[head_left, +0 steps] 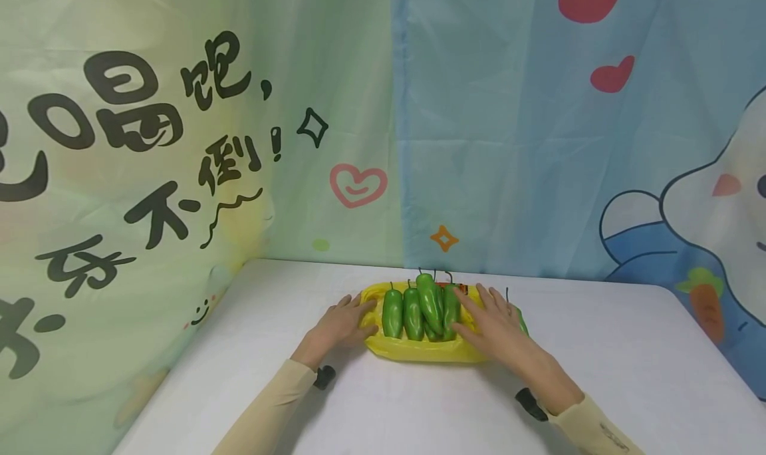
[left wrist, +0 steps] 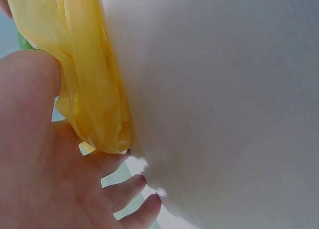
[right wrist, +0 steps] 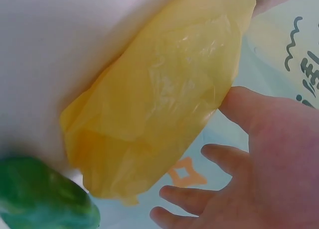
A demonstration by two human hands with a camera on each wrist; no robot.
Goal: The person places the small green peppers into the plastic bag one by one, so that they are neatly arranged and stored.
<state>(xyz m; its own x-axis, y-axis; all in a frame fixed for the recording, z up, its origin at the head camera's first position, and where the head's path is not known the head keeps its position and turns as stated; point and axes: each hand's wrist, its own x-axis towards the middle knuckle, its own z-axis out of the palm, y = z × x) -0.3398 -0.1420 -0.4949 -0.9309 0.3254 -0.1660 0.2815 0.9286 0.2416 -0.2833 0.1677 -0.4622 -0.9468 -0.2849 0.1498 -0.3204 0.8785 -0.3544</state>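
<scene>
Several green peppers (head_left: 413, 314) with thin stems lie side by side, some piled up, in a yellow plastic bag (head_left: 425, 352) spread on the white table. At the bag's left end rests my left hand (head_left: 341, 327), its thumb and index finger touching the yellow plastic (left wrist: 92, 74), the other fingers spread. My right hand (head_left: 501, 330) is at the opposite end, fingers extended. Its thumb touches the bag's upper edge in the right wrist view. Another green pepper (right wrist: 42, 196) lies outside the bag, partly hidden by the right hand in the head view.
A red printed patch (head_left: 462, 287) shows behind the peppers, partly covered. The white table (head_left: 407, 408) extends around the bag. Behind it hangs a printed curtain (head_left: 467, 142) with hearts, and a green one with lettering runs along the left.
</scene>
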